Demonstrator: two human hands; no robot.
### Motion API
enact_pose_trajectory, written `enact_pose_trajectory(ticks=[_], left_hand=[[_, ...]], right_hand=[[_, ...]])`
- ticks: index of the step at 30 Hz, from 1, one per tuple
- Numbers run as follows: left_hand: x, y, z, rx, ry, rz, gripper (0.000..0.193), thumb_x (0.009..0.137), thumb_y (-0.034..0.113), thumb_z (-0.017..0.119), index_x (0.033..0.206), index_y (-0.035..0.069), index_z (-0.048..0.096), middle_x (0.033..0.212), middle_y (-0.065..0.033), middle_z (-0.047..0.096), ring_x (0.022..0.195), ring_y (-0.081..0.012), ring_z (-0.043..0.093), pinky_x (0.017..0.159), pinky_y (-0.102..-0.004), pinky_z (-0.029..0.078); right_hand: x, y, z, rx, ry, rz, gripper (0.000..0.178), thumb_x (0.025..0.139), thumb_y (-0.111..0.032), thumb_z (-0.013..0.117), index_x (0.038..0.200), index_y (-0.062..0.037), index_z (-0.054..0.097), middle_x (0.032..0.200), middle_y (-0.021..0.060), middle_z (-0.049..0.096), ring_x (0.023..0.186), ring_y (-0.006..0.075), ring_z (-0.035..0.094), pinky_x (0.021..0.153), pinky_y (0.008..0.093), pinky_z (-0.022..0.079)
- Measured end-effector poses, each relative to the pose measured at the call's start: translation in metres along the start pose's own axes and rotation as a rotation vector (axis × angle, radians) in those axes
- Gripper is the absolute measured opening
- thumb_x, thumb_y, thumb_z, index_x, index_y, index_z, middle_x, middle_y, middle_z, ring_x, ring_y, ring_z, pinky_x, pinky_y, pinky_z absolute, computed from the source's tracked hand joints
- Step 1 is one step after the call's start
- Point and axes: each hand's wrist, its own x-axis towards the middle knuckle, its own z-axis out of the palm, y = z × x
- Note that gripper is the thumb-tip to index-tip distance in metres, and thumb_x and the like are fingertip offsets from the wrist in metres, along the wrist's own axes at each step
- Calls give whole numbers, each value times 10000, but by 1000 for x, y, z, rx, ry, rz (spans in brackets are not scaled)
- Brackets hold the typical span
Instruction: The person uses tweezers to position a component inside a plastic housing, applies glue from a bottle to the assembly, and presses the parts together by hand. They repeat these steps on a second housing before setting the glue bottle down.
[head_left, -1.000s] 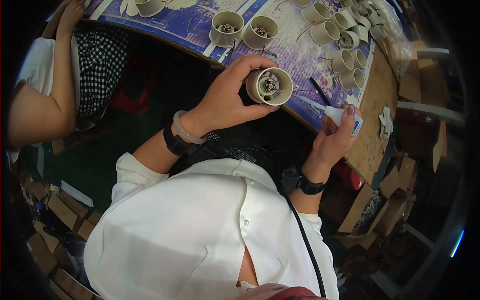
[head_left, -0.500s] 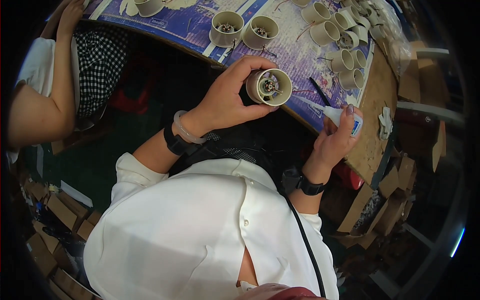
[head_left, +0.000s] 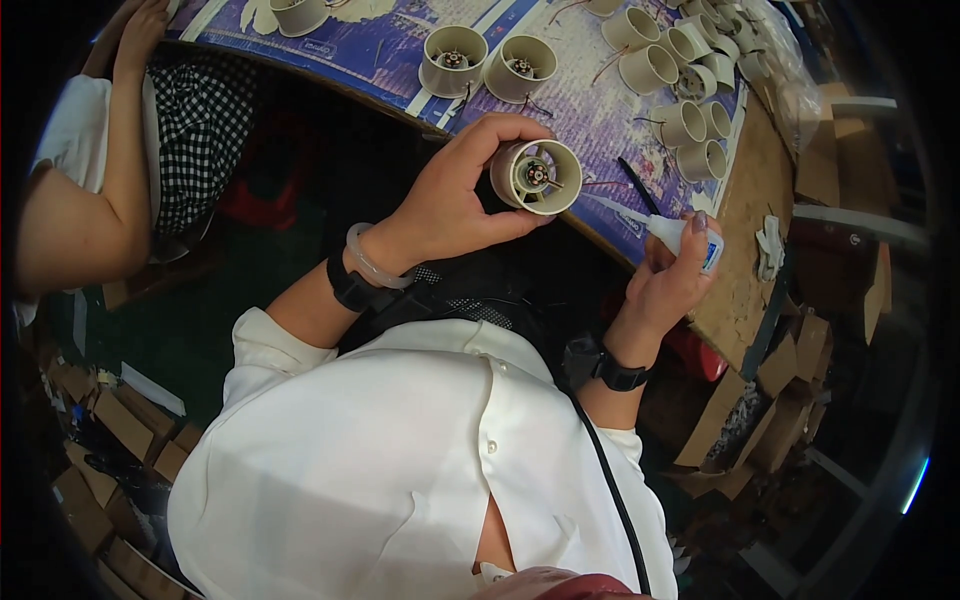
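My left hand (head_left: 450, 190) is closed round a cream plastic cylinder housing (head_left: 563, 176), thumb below and fingers above. Its open end is tilted up toward me, showing a small motor part with copper windings (head_left: 538, 174) in the centre. Thin dark red wires trail from its right side. In my right hand (head_left: 668, 275) is a small white glue bottle (head_left: 685, 238) with a long thin nozzle. The nozzle points up and left toward the housing and ends just right of it, apart from it. Part of the bottle is hidden by my fingers.
Two similar housings (head_left: 453, 62) stand near the table's front edge, and several more (head_left: 648, 69) crowd the right side. A black pen-like stick (head_left: 638, 184) lies on the blue patterned table cover (head_left: 590, 120). Another person's arm (head_left: 125, 170) is at left; cardboard boxes (head_left: 735, 420) sit lower right.
Almost nothing differs. The housing in my left hand has shifted very slightly left, and the glue bottle in my right hand sits a touch lower.
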Motion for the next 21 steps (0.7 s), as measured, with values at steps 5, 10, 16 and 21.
enact_pose_trajectory(ticks=[5,10,16,21], left_hand=[[1,4,-6,16,9,17,623,677,89,827,1217,72,517,1197,-66,560,1099,-185,572,923,-298,475],[-1,14,-24,-12,51,89,630,675,81,828,1214,53,504,1186,-66,562,1086,-157,571,923,-302,475],[19,2,-86,-62,561,149,617,701,140,828,1202,25,486,1125,-91,589,1016,-172,595,891,-316,490],[42,-14,-126,740,610,34,602,734,166,800,1213,11,471,1130,-143,589,994,-243,616,856,-358,502]], right_hand=[[6,1,6,132,111,86,235,917,-274,617,953,-47,572,681,-24,495,525,53,422,468,209,301],[18,12,-15,406,-13,179,227,935,-287,593,920,-61,567,573,-60,376,468,45,318,460,226,235],[19,8,-21,555,3,213,223,947,-296,581,902,-79,563,528,-75,292,453,44,256,462,231,204],[15,6,-9,556,-31,236,230,946,-306,586,899,-83,560,530,-73,298,454,41,257,465,227,205]])
